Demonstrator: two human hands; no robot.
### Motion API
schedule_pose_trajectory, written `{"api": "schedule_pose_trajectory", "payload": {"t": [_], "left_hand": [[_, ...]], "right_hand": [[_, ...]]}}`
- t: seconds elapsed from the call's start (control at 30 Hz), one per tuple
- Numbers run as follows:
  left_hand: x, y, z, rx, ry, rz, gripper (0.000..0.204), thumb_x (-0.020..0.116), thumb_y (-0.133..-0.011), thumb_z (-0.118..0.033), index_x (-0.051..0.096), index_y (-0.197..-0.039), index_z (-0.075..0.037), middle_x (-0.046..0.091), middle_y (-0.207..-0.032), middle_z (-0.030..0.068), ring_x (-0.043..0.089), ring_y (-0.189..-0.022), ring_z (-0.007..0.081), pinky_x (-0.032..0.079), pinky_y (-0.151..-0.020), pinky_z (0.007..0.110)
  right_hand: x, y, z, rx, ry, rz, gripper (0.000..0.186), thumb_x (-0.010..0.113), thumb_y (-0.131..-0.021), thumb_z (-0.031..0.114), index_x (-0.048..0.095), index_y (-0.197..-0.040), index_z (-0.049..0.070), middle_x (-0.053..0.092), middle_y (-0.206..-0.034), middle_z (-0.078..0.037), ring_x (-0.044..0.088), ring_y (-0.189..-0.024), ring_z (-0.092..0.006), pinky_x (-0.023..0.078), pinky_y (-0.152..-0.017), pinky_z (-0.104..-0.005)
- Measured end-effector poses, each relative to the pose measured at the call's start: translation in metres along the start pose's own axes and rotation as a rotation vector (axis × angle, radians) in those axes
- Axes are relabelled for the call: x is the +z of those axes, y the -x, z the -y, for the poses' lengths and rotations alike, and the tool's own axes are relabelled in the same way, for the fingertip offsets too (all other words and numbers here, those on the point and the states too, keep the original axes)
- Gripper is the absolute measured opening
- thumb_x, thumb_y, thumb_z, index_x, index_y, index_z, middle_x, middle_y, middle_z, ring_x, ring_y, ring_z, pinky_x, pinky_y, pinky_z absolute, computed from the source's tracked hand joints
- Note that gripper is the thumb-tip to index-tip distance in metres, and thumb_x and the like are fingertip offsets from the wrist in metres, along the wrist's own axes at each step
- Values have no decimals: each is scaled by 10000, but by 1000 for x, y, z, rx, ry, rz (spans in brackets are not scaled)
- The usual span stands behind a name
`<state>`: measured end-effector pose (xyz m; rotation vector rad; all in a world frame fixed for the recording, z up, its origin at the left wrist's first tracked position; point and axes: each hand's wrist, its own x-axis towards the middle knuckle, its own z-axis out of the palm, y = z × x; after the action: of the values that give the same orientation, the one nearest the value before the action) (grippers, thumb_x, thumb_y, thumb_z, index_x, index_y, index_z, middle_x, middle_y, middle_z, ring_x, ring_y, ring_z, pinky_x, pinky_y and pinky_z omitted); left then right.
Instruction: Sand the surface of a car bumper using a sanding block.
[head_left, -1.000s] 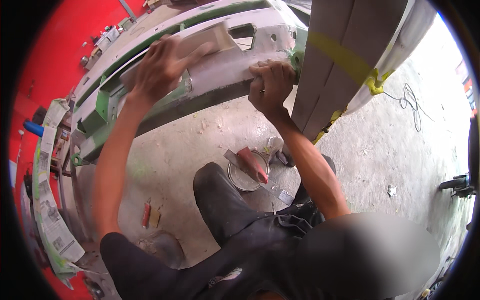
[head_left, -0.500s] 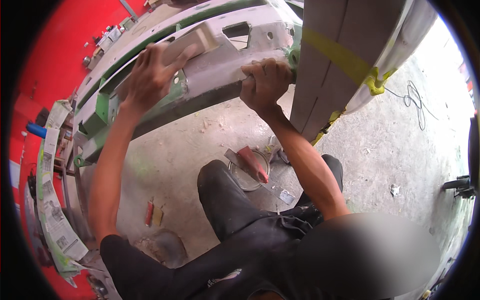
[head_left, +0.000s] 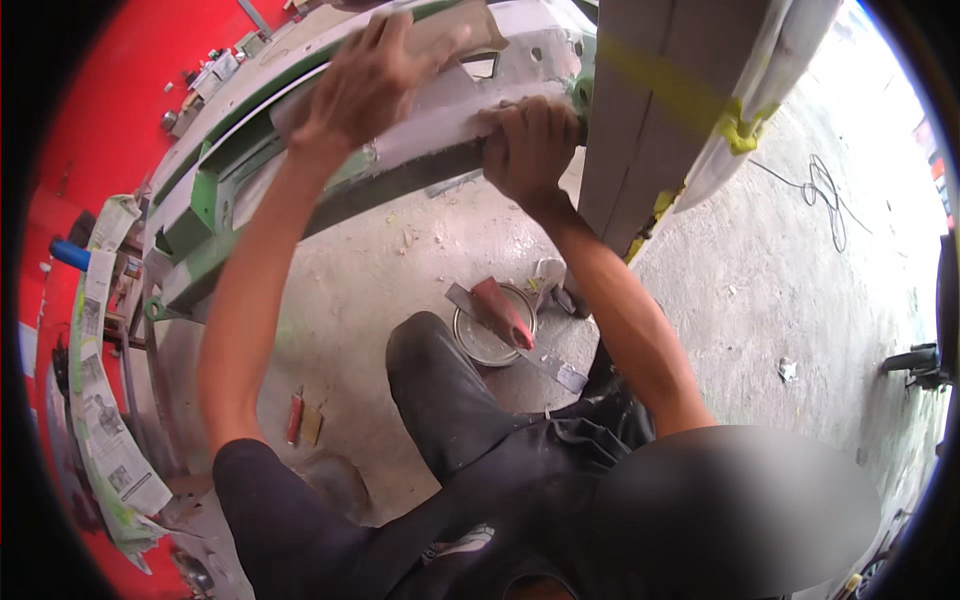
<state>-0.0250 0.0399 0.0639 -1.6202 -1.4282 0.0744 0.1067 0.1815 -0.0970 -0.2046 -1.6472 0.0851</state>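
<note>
A grey and green painted vehicle panel (head_left: 432,132) with cut-out openings spans the top of the view. My left hand (head_left: 362,88) lies over a long, pale sanding block (head_left: 462,38), its fingers wrapped across the top; the block rests against the panel's upper face and both are slightly blurred. My right hand (head_left: 530,150) grips the panel's lower edge near its right end with curled fingers. Its fingertips are partly hidden.
A tall grey panel with yellow tape (head_left: 742,125) stands close right of my right hand. Below, a round tin (head_left: 468,342) on the floor carries a red-handled scraper (head_left: 500,310). Paper-covered trim (head_left: 105,400) stands at left; a cable (head_left: 830,205) lies at right.
My left hand has slid up and to the right along the panel with the sanding block. My right hand keeps its hold at the panel's edge; the view has shifted slightly.
</note>
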Motion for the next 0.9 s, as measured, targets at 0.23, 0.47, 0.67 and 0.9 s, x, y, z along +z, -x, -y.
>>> {"api": "schedule_pose_trajectory", "payload": {"t": [0.23,0.47,0.67,0.9], "left_hand": [[-53,43,80,-293,-36,-127,426,642,-965,-148,647,-1387,-206,603,-1056,152,604,-962,349,510,-851,466],[-36,53,12,-203,93,51,495,652,-950,-164,604,-1433,-262,553,-1043,147,599,-956,321,534,-834,448],[-27,59,2,-220,150,47,537,654,-926,-119,592,-1440,-259,554,-1069,148,592,-1006,334,511,-883,441],[-14,15,-7,-152,167,-3,516,634,-955,-133,585,-1458,-238,529,-1032,153,578,-960,344,514,-838,430]], "right_hand": [[-2,-6,-5,-15,-1,-36,208,583,-753,167,662,-944,194,532,-895,-60,538,-890,-296,393,-854,-468],[-5,-3,-3,-8,-37,6,207,568,-750,174,665,-932,190,550,-912,-66,534,-902,-296,393,-860,-466],[-5,-3,-2,9,0,6,215,566,-754,185,671,-942,192,571,-924,-56,546,-905,-289,402,-857,-470],[-6,-3,-9,-30,-64,-3,226,583,-730,145,679,-922,216,565,-914,-41,560,-910,-284,401,-864,-469]]}}
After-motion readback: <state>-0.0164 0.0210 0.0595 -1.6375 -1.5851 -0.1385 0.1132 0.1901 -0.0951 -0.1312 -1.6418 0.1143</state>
